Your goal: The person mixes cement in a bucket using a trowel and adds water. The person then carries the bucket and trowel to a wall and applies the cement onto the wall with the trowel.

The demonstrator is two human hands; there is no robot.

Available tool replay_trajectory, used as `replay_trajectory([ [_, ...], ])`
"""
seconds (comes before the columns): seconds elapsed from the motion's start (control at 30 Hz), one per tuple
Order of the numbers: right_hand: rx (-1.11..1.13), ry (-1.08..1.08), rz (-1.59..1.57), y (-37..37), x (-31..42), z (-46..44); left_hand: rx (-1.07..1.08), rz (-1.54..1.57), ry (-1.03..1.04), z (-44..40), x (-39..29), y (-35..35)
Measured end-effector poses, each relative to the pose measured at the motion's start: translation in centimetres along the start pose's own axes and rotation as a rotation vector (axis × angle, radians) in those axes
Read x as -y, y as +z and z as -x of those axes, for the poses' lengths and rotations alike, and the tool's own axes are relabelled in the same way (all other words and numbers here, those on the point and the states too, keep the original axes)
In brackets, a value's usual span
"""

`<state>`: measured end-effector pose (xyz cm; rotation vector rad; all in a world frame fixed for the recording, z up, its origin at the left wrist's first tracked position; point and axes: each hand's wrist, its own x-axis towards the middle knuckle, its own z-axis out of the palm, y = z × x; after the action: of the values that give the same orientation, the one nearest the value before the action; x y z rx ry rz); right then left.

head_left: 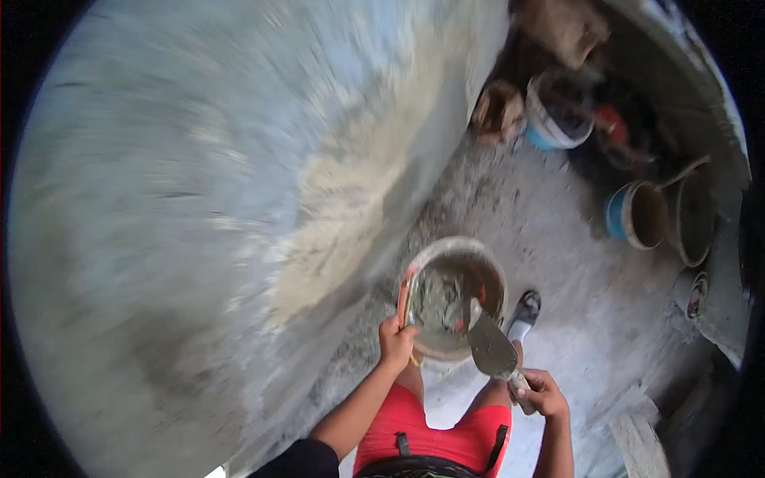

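My left hand [396, 344] is closed on the near left edge of a round bucket [429, 253], which hangs or stands in front of my legs. Inside it lies wet grey mortar [437, 299], heaped unevenly. In my right hand [547, 394] is the handle of a trowel [492, 349], its pointed metal blade smeared with mortar. The blade slants up and left, with its tip over the bucket's right side. Whether the tip touches the mortar I cannot tell.
A rough, partly plastered wall [191, 239] fills the left, blurred. On the concrete floor [550, 215] stand a blue-and-white bucket [544, 137], a tilted blue bucket [615, 213] and a brown bag [500, 111]. A wooden piece [641, 446] lies lower right.
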<state>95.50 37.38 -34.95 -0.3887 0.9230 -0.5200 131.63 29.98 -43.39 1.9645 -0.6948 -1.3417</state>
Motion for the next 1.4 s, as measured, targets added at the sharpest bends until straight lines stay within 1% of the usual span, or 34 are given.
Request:
replay_trajectory([
  [0.03,-0.025,0.004,0.051,0.2,-1.3,-1.9,-0.01,-0.027,0.037,-1.3,2.7,0.0],
  [0.07,0.009,-0.079,0.033,1.6,-1.3,-5.3,-0.002,-0.066,0.081,-3.2,5.2,-0.8],
  [0.1,-0.011,-0.014,-0.094,1.7,-2.3,-7.8,-0.006,-0.082,0.032,-4.6,7.1,-0.3],
  [0.13,-0.034,0.045,-0.233,2.3,-3.9,-9.9,0.001,0.02,0.006,-5.4,8.2,-0.4],
  [0.17,-0.033,-0.01,-0.248,2.7,-4.9,-12.2,0.007,0.133,-0.014,-6.1,9.0,0.0],
  [0.23,0.012,-0.137,-0.182,2.7,-7.1,-17.3,-0.03,0.097,-0.017,-7.6,11.8,0.0],
  [0.27,0.005,-0.113,-0.248,3.2,-7.7,-19.8,-0.061,0.074,-0.04,-7.9,12.8,-0.6],
  [0.3,-0.004,-0.126,-0.339,4.9,-7.3,-21.9,-0.039,0.058,0.007,-8.2,12.8,-0.9],
  [0.37,-0.152,-0.107,-0.19,8.0,-7.6,-26.0,-0.032,0.076,-0.071,-8.9,17.2,-2.9],
  [0.4,-0.215,-0.288,0.035,9.1,-8.7,-28.5,-0.027,0.102,-0.125,-9.1,18.7,-3.6],
  [0.43,-0.316,-0.33,0.101,10.3,-11.0,-30.5,-0.071,-0.031,-0.096,-9.2,16.4,-2.6],
  [0.47,-0.411,-0.488,0.232,12.0,-11.5,-32.7,-0.065,-0.036,-0.104,-9.0,16.4,-2.7],
  [0.5,-0.428,-0.502,0.244,13.8,-10.5,-34.1,-0.084,-0.076,-0.107,-8.6,16.6,-3.1],
  [0.57,-0.467,-0.313,0.204,17.7,-11.1,-36.2,-0.102,-0.122,-0.117,-7.4,17.5,-3.8],
  [0.6,-0.47,-0.309,0.198,19.8,-11.5,-36.7,-0.047,-0.17,-0.083,-6.5,18.7,-4.3],
  [0.67,-0.592,-0.53,0.673,23.3,-12.9,-35.9,0.07,-0.261,-0.014,-5.4,19.9,-4.9],
  [0.7,-0.601,-0.525,0.669,23.9,-13.8,-34.8,0.197,-0.196,-0.073,-5.1,19.8,-5.6],
  [0.73,-0.494,-0.525,0.394,24.3,-14.8,-33.8,0.208,-0.197,-0.076,-5.3,18.5,-5.2],
  [0.77,-0.381,-0.516,0.116,24.3,-15.4,-32.9,0.2,-0.189,-0.26,-4.9,16.5,-4.3],
  [0.8,-0.383,-0.513,0.115,23.5,-15.7,-32.7,0.188,-0.177,-0.439,-4.7,15.7,-3.8],
  [0.83,-0.423,-0.482,0.077,22.3,-15.9,-32.9,0.198,-0.018,-0.68,-4.1,19.1,-4.8],
  [0.87,-0.459,-0.452,0.039,21.1,-15.9,-33.2,0.197,-0.019,-0.682,-3.0,23.4,-5.5],
  [0.93,-0.46,-0.381,-0.054,18.1,-16.2,-37.1,0.099,-0.255,-0.28,-0.5,32.6,-6.4],
  [0.97,-0.44,-0.359,-0.125,17.1,-15.4,-39.0,0.05,-0.366,-0.073,-0.2,34.0,-6.4],
  [1.0,-0.421,-0.334,-0.195,16.7,-14.7,-40.4,0.053,-0.366,-0.07,-0.4,33.2,-6.5],
  [1.03,-0.421,-0.337,-0.197,17.2,-14.0,-41.0,0.145,-0.211,-0.248,-0.5,30.7,-6.5],
  [1.07,-0.395,-0.276,-0.233,18.2,-13.0,-41.4,0.238,-0.056,-0.426,-0.6,28.2,-6.3],
  [1.13,-0.371,-0.207,-0.274,20.1,-12.4,-41.2,0.239,-0.111,-0.394,-1.4,21.7,-3.1],
  [1.17,-0.419,-0.329,-0.133,21.3,-12.7,-40.5,0.24,-0.162,-0.357,-1.9,20.1,-2.2],
  [1.2,-0.463,-0.454,0.008,22.1,-12.7,-39.6,0.24,-0.168,-0.358,-2.0,20.3,-2.1],
  [1.23,-0.465,-0.454,0.004,22.7,-12.5,-38.6,0.225,-0.196,-0.284,-2.1,20.8,-2.0],
  [1.27,-0.412,-0.527,0.006,23.2,-12.1,-37.3,0.209,-0.222,-0.211,-2.0,21.3,-2.1],
  [1.3,-0.357,-0.604,0.01,23.5,-11.8,-36.6,0.288,-0.293,-0.145,-2.5,21.6,-2.8],
  [1.4,-0.285,-0.604,-0.011,22.7,-11.8,-35.0,0.271,-0.335,-0.144,-2.7,23.1,-3.6],
])
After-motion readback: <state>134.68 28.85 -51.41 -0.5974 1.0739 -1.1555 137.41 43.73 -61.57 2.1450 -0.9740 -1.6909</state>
